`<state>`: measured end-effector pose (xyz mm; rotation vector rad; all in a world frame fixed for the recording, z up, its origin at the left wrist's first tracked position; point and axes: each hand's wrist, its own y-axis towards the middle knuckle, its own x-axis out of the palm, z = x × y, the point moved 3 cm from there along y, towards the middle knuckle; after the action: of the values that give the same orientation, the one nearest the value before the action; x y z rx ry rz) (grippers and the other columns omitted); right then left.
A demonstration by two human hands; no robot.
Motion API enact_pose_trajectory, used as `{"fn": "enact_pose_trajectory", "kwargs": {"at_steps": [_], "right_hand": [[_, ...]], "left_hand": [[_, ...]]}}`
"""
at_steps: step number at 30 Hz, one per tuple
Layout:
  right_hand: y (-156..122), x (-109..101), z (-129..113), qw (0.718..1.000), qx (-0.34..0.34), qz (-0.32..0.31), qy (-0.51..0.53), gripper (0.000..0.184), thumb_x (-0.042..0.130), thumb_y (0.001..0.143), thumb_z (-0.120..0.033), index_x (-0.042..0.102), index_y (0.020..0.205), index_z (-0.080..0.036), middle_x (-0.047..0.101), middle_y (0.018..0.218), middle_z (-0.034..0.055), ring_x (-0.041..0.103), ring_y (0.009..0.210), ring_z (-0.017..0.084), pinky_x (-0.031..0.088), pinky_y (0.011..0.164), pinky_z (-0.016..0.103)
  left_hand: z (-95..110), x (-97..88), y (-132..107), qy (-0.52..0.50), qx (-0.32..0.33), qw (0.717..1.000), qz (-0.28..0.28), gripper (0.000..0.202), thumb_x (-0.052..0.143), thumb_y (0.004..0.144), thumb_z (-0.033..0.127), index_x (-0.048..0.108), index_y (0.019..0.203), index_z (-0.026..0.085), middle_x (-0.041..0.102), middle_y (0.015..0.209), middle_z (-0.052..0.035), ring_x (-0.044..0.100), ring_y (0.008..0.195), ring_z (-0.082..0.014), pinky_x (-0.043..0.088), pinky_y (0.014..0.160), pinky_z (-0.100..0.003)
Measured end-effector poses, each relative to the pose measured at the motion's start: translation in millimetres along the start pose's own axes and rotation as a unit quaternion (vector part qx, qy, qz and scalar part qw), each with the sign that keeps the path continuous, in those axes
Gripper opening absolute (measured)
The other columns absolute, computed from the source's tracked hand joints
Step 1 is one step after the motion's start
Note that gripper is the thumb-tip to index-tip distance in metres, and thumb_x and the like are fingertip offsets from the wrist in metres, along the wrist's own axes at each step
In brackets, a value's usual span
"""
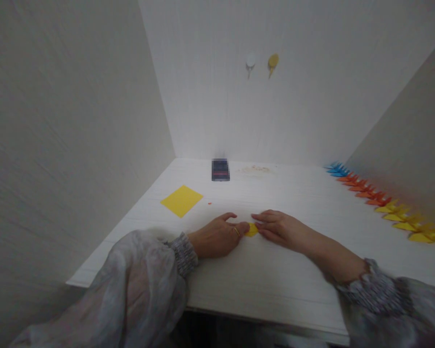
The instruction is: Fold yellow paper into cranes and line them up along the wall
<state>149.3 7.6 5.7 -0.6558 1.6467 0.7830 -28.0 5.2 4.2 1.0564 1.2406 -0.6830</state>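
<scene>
Both sleeved forearms lay on the white worktop (275,280). Left hand (217,237) and right hand (279,228) met at a small folded yellow paper (252,230), fingers pinching it flat against the worktop. Beyond lay a yellow paper square (181,200); folded paper pieces (380,200) lined the right edge.

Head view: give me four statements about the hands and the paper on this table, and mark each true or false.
1. Both hands press a small yellow folded piece. True.
2. The flat yellow sheet lies under the right hand. False: it lies apart, beyond the left hand.
3. Folded paper shapes line the table's right edge. True.
4. The dark box sits between the hands. False: it stands at the far wall.
</scene>
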Motion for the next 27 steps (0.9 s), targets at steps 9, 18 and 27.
{"fn": "enact_pose_trajectory", "kwargs": {"at_steps": [9,18,27], "right_hand": [[3,3,3,0.997,-0.003,0.076,0.024,0.028,0.045,0.085,-0.032,0.061,0.104,-0.018,0.061,0.103,0.0091,0.055,0.093,0.019,0.046,0.081,0.035],[8,-1,-12,0.991,-0.072,0.045,-0.103,0.025,0.040,0.086,-0.023,0.060,0.101,-0.017,0.063,0.098,0.0101,0.055,0.090,0.019,0.043,0.076,0.034],[17,1,-20,0.975,-0.095,0.023,-0.201,0.021,0.040,0.087,-0.018,0.061,0.087,-0.014,0.061,0.075,0.0081,0.053,0.074,0.017,0.040,0.067,0.031]], "left_hand": [[-4,-1.4,-1,-0.092,-0.046,0.995,-0.007,0.021,0.038,0.084,0.021,0.045,0.104,0.018,0.064,0.096,-0.0022,0.060,0.083,-0.0119,0.028,0.100,-0.033],[-13,2.4,1,-0.160,-0.089,0.983,0.009,0.027,0.048,0.077,0.024,0.047,0.103,0.019,0.063,0.101,-0.0016,0.059,0.089,-0.0128,0.032,0.095,-0.029],[-11,-1.5,3,-0.137,-0.105,0.985,0.010,0.028,0.052,0.072,0.025,0.049,0.099,0.020,0.064,0.097,-0.0028,0.060,0.084,-0.0149,0.035,0.089,-0.031]]}}
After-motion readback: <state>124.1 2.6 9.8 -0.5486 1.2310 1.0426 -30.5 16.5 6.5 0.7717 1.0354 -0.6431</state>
